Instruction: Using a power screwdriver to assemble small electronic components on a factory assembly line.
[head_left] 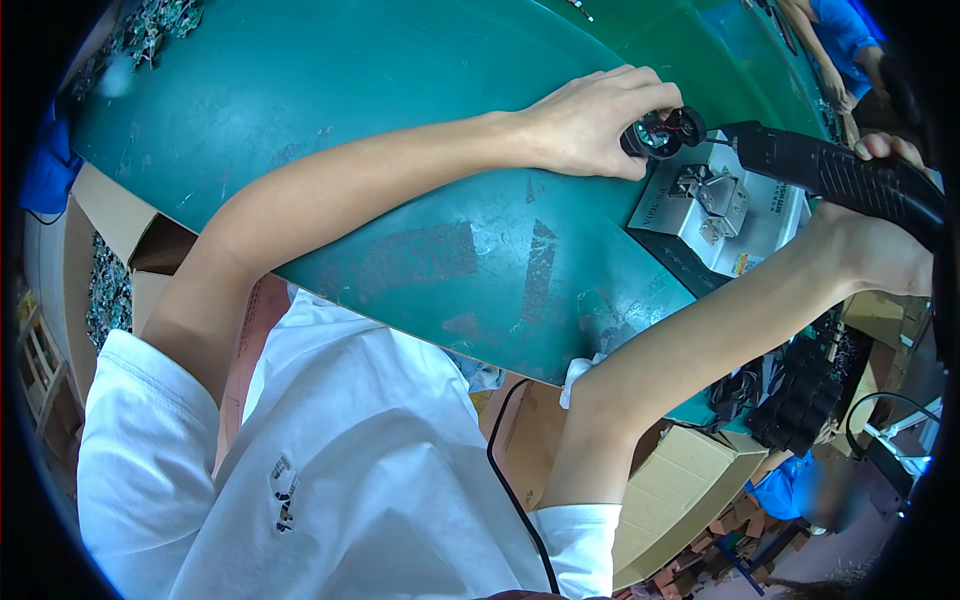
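My left hand (600, 120) reaches across the table, its fingers closed round a black cylindrical housing (648, 138). A green circuit board and thin wires show in the housing's open end. At the right edge, my right hand (875, 235) is wrapped round a black electric screwdriver (830, 170), partly cut off by the dark rim. The screwdriver's thin bit points left at the housing; I cannot tell whether they touch. Just below them stands a silver and black box-shaped device (670, 215) with a metal mechanism (712, 195) on its face.
The green table (400, 260) has worn patches. Circuit boards (150, 30) are heaped at far left, and a carton (113, 212) of small parts stands beside the table. Black parts (797, 395) and another carton (680, 490) lie lower right. People in blue (850, 40) are at the right.
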